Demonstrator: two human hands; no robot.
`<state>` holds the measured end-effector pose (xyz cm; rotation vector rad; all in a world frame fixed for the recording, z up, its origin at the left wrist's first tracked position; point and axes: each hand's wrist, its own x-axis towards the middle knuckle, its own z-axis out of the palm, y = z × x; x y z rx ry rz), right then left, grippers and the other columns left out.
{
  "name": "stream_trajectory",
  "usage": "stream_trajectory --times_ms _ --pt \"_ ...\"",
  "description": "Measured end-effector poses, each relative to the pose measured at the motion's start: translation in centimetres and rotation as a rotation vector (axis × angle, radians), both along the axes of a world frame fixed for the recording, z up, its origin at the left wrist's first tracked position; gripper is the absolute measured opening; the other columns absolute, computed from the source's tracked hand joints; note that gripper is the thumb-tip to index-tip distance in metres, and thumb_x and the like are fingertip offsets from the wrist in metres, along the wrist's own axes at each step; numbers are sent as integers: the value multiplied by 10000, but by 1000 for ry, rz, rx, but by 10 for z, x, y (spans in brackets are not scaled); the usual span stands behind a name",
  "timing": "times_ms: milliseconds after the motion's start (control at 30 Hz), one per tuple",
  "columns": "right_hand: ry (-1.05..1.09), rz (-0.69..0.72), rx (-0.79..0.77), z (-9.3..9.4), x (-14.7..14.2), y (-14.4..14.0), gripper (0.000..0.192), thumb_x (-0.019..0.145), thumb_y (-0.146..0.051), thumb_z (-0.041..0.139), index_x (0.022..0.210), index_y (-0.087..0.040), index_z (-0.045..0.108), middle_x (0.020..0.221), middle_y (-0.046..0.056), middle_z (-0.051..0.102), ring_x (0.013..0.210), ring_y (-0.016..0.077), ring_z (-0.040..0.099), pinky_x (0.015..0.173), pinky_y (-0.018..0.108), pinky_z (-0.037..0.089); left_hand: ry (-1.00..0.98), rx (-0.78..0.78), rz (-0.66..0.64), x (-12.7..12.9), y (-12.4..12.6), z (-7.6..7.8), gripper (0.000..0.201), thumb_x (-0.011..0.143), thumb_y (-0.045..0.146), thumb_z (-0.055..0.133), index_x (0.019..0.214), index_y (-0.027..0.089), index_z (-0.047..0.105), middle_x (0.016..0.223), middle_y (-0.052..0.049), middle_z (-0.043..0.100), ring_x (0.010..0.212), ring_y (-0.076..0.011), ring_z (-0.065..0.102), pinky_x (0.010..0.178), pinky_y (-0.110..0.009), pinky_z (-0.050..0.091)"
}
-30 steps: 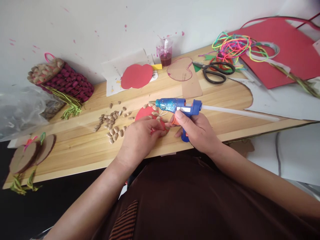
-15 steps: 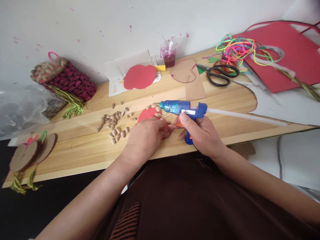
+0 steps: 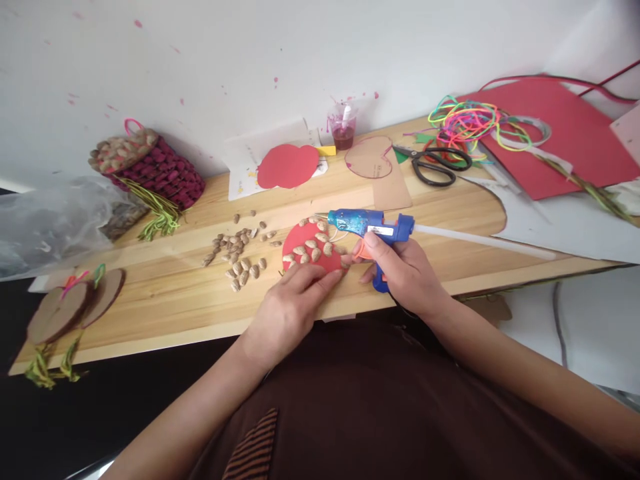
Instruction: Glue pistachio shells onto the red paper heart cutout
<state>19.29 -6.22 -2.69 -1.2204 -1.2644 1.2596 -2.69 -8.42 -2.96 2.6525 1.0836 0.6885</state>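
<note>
While right hand (image 3: 405,270) grips glossy blue glue gun (image 3: 370,227), seeds stud round red card (image 3: 313,253)

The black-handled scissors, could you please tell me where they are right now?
In the head view the black-handled scissors lie far right on the wooden table, between the brown cardboard heart and the tangled neon cords.

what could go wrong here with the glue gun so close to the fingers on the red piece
1. The glue gun nozzle points over the red cutout that the left hand pins down; hot glue could reach those fingers.
2. The shells on the cutout may shift if the right hand brushes them.
3. The long glue stick juts out behind and could snag the nearby paper.
</note>
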Motion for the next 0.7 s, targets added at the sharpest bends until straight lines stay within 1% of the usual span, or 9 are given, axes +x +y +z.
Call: stream_trajectory --times_ms 100,200,300,433,533,600,667,700 --pt "-9 -17 -2 1 0 -1 394 949 -560 570 871 -197 700 863 40 735 596 135 675 479 225 520 147 12 -17 1 -3 1 477 1003 140 487 1478 176 478 1173 -127 631 1073 -239 596 950 -428 565" --pt "-16 -31 -16 1 0 -1 392 939 -566 584 850 -199 691 845 39 733 556 140 666 493 251 534 232 5 -20 3 -3 5 451 1023 207 469 1470 149 476 1169 -135 619 1086 -252 586 956 -442 572" --pt "-41 -30 -38 0 2 -1 414 929 -594 577 843 -205 691 852 55 750 541 165 672 501 289 537 270 12 -15 5 -2 6 431 1026 226 467 1444 123 493 1164 -138 611 1107 -265 574 961 -445 574" --pt "-70 -40 -80 0 2 -1 400 911 -607 593 840 -227 695 835 57 768 552 203 696 502 318 518 314 27 -7 7 -2 6 426 1034 230 439 1444 122 482 1177 -140 612 1117 -284 566 927 -458 585" --pt "-89 -63 -100 2 1 -2 411 899 -612 602 850 -221 718 837 74 784 543 214 689 491 326 510 350 40 1 8 -2 8 425 1046 260 412 1438 114 483 1164 -142 620 1105 -293 563 911 -467 581" --pt "-101 -96 -114 1 1 -2 422 882 -624 615 860 -218 726 825 83 788 542 228 689 489 335 505 363 42 5 10 -2 9 422 1051 261 396 1431 104 490 1154 -138 619 1101 -290 557 915 -451 574" --pt "-112 -104 -144 -2 3 -2 416 874 -624 625 871 -221 730 899 99 795 572 237 697 532 354 521 371 38 15 10 -2 11 423 1057 279 378 1425 107 497 1138 -132 617 1092 -283 554 905 -428 569" --pt "-118 -125 -134 -4 4 -1 416 866 -628 631 861 -224 731 921 105 795 564 235 690 524 356 513 376 38 21 11 -1 12 424 1060 291 371 1422 112 499 1131 -131 616 1087 -279 554 895 -418 569"
